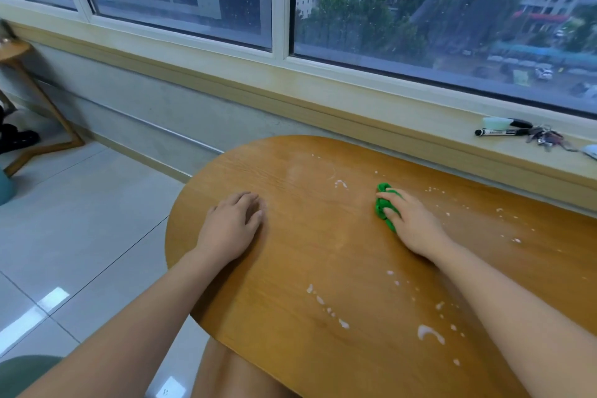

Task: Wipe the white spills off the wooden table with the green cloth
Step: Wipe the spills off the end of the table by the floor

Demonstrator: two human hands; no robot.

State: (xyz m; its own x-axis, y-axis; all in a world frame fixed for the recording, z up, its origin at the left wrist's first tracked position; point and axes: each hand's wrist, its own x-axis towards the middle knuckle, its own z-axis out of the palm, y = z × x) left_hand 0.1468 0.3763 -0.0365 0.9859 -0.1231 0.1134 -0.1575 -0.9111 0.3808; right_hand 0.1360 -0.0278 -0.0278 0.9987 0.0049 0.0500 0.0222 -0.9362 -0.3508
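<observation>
The wooden table (290, 255) has a rounded left end and runs along the window sill. My right hand (410, 223) presses a crumpled green cloth (382, 203) onto the tabletop near the middle. White spills lie around it: a small blot (340, 183) just left of the cloth, specks (504, 216) to the right, and larger streaks (429, 333) and drops (326, 304) near the front edge. My left hand (234, 223) rests flat on the wood at the left, holding nothing.
On the window sill at the right lie a black marker (500, 132), a bunch of keys (546, 137) and a pale eraser-like block (496, 122). A wooden stool (35, 100) stands on the tiled floor at far left. A green chair edge (22, 371) shows bottom left.
</observation>
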